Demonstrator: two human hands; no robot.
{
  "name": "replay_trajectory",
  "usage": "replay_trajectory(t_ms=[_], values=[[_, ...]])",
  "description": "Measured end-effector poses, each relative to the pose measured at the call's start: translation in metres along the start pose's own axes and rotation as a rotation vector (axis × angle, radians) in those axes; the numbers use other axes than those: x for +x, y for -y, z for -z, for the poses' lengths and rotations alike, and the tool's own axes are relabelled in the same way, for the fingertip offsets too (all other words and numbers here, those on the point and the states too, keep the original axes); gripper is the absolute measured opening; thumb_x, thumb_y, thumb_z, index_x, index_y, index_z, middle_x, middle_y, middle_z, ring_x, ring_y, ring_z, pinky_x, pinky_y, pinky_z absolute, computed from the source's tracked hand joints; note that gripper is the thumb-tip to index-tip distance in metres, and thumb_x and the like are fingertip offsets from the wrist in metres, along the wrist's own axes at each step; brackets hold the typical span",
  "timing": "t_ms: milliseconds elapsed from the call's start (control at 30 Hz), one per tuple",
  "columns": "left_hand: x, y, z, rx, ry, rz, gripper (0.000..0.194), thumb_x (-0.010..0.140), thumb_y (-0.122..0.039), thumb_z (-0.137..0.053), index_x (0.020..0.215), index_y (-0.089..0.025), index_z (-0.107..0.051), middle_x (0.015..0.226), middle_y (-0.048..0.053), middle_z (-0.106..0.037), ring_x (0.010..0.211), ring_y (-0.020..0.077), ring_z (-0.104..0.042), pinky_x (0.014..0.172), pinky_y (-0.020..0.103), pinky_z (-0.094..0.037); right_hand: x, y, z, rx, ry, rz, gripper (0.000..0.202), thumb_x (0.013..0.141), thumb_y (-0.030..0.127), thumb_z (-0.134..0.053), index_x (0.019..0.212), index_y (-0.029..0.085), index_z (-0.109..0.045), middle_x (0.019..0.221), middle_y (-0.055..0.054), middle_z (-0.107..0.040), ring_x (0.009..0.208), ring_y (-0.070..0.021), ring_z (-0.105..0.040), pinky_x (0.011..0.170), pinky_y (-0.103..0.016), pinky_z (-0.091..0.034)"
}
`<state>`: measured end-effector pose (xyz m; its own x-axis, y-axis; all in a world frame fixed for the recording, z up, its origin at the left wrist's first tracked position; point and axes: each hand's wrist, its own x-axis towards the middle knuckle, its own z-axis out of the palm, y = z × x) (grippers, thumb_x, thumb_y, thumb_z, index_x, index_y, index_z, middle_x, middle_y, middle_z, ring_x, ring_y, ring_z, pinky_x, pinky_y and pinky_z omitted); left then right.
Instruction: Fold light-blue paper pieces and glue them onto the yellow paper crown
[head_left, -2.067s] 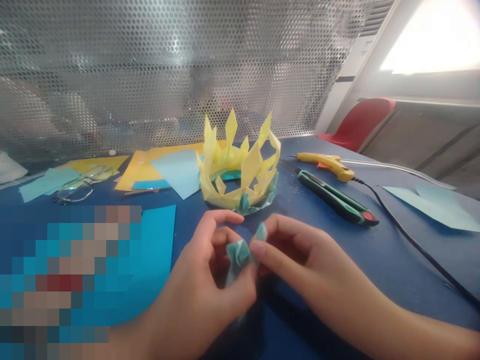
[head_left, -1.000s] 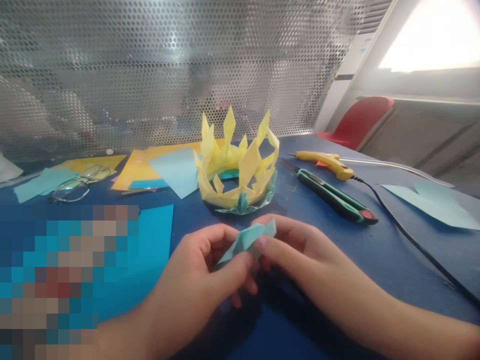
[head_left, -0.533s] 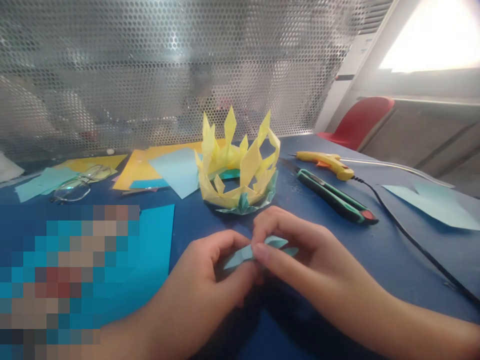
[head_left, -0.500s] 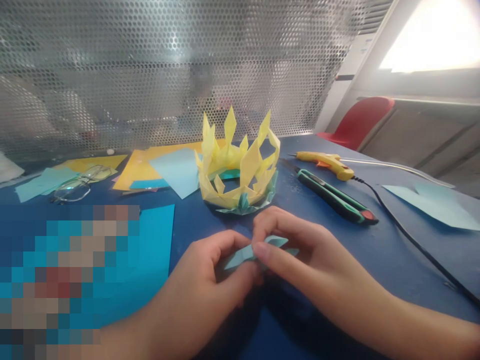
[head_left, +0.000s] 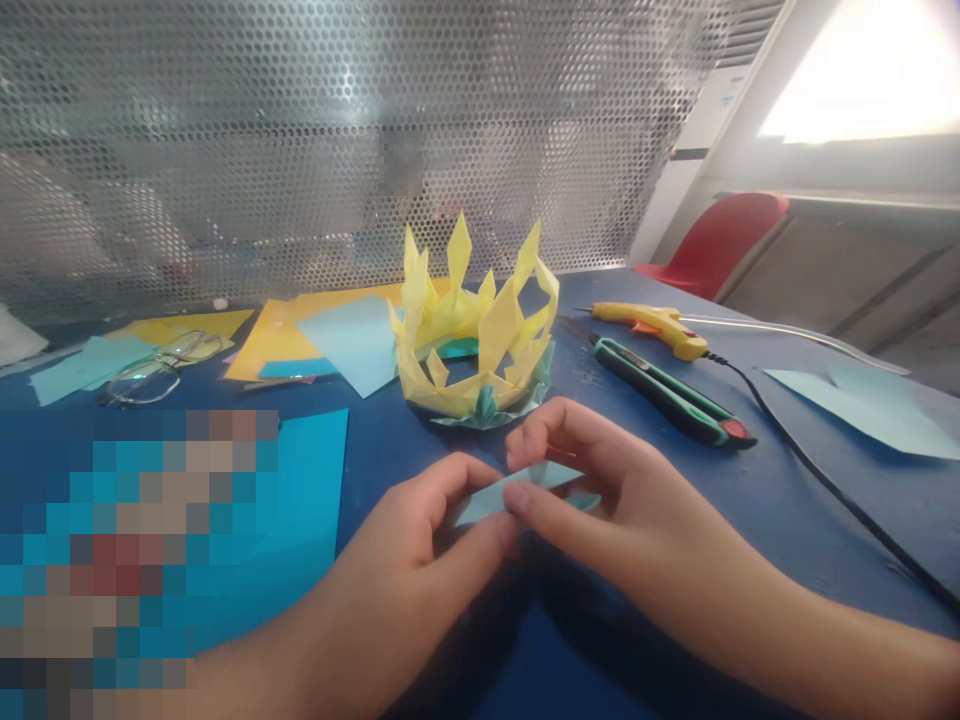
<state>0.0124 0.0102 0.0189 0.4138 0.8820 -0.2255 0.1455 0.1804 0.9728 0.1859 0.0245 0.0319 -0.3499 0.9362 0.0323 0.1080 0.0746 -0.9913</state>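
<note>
Folded pale-blue paper (head_left: 486, 502) is sitting in the near middle of the scene on my feed. Beyond it, a perforated metal panel (head_left: 360, 130) is filling the far side, and a dark blue table (head_left: 750, 500) is stretching from there toward my camera. At the far right a red chair (head_left: 720, 245) is showing. My left hand (head_left: 412, 550) is pinching the paper's left end between thumb and forefinger. My right hand (head_left: 637, 500) is pressing its thumb against the paper, forefinger arching above; I cannot tell whether its other fingers are gripping underneath. Just beyond both, a yellow paper crown (head_left: 499, 330) is standing upright. To the left, a bright blue sheet (head_left: 307, 500) is lying flat, partly behind a blurred patch. Right of the crown, a green-and-black cutter (head_left: 667, 390) is lying slantwise near a yellow glue gun (head_left: 660, 325). At the far left, eyeglasses (head_left: 146, 378) are overlapping paper scraps (head_left: 90, 365).
</note>
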Motion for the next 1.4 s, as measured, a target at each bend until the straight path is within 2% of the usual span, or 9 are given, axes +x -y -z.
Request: replay_trajectory(t_ms=[167,333,467,600,700,800,1033,1233,1400], values=[[-0.0020,0.0026,-0.0025,0.006,-0.033,0.002,0.034,0.090,-0.055,-0.056,0.082,-0.022,-0.059,0.062,-0.008,-0.046,0.057,0.0077,-0.039,0.051,0.017,-0.033,-0.0022,0.0008,-0.0029,-0.074,-0.056,0.099,0.018,0.079,0.010,-0.064,0.086,0.024,-0.053,0.080,0.005,-0.056,0.077,-0.0077,-0.063,0.060,-0.010,-0.053],[-0.0027,0.0037,-0.0036,0.042,-0.061,-0.018,0.034,0.090,-0.053,-0.057,0.078,-0.021,-0.058,0.060,-0.008,-0.050,0.055,0.0077,-0.042,0.051,0.018,-0.034,-0.0035,-0.0007,-0.0031,-0.130,-0.039,0.042,0.016,0.082,0.020,-0.063,0.097,0.024,-0.060,0.088,0.002,-0.063,0.075,-0.0110,-0.066,0.061,-0.017,-0.058],[-0.0023,0.0031,-0.0035,0.062,-0.107,-0.018,0.034,0.090,-0.054,-0.057,0.079,-0.021,-0.059,0.060,-0.006,-0.054,0.055,0.0085,-0.048,0.052,0.019,-0.038,-0.0016,-0.0002,0.0005,-0.290,-0.007,0.038,0.004,0.083,0.026,-0.064,0.084,0.022,-0.066,0.076,0.001,-0.070,0.066,-0.0135,-0.068,0.063,-0.022,-0.057],[-0.0043,0.0032,-0.0036,0.107,-0.139,-0.034,0.030,0.091,-0.052,-0.056,0.086,-0.023,-0.063,0.061,-0.006,-0.055,0.057,0.0099,-0.051,0.055,0.020,-0.041,-0.0004,0.0019,0.0037,-0.441,-0.035,0.138,0.013,0.085,0.027,-0.063,0.075,0.022,-0.068,0.072,0.000,-0.072,0.070,-0.0166,-0.067,0.066,-0.026,-0.054],[-0.0060,0.0021,-0.0038,0.119,-0.153,-0.049,0.022,0.086,-0.046,-0.065,0.093,-0.026,-0.063,0.068,-0.007,-0.058,0.062,0.0107,-0.051,0.057,0.020,-0.043,-0.0018,0.0041,0.0040,-0.503,-0.090,0.182,0.015,0.085,0.029,-0.062,0.073,0.023,-0.068,0.072,-0.001,-0.072,0.068,-0.0170,-0.065,0.063,-0.027,-0.051],[-0.0063,-0.0004,-0.0049,0.180,-0.133,-0.075,0.019,0.083,-0.042,-0.068,0.087,-0.025,-0.062,0.073,-0.006,-0.060,0.069,0.0119,-0.052,0.061,0.019,-0.042,-0.0046,0.0054,0.0030,-0.504,-0.110,0.195,0.013,0.085,0.029,-0.062,0.074,0.023,-0.067,0.071,0.000,-0.070,0.064,-0.0159,-0.062,0.058,-0.026,-0.049],[-0.0070,-0.0041,-0.0062,0.277,-0.151,-0.088,0.027,0.086,-0.038,-0.059,0.066,-0.021,-0.054,0.057,-0.007,-0.041,0.055,0.0101,-0.034,0.048,0.020,-0.029,-0.0087,0.0035,0.0006,-0.404,-0.044,0.183,0.013,0.088,0.025,-0.059,0.076,0.023,-0.061,0.065,0.004,-0.066,0.057,-0.0112,-0.059,0.054,-0.021,-0.046],[-0.0077,-0.0039,-0.0063,0.237,-0.166,-0.058,0.032,0.081,-0.044,-0.063,0.062,-0.020,-0.054,0.057,-0.006,-0.043,0.056,0.0106,-0.035,0.048,0.019,-0.031,-0.0085,0.0036,0.0022,-0.451,-0.033,0.222,0.007,0.079,0.027,-0.071,0.073,0.024,-0.066,0.068,0.005,-0.069,0.063,-0.0123,-0.062,0.063,-0.021,-0.049],[-0.0062,-0.0015,-0.0082,0.346,-0.167,-0.079,0.032,0.084,-0.045,-0.056,0.064,-0.020,-0.057,0.060,-0.004,-0.051,0.059,0.0118,-0.042,0.053,0.020,-0.035,-0.0094,0.0063,-0.0003,-0.416,-0.034,0.139,0.013,0.080,0.020,-0.066,0.068,0.023,-0.064,0.061,0.006,-0.067,0.058,-0.0102,-0.061,0.059,-0.019,-0.047]])
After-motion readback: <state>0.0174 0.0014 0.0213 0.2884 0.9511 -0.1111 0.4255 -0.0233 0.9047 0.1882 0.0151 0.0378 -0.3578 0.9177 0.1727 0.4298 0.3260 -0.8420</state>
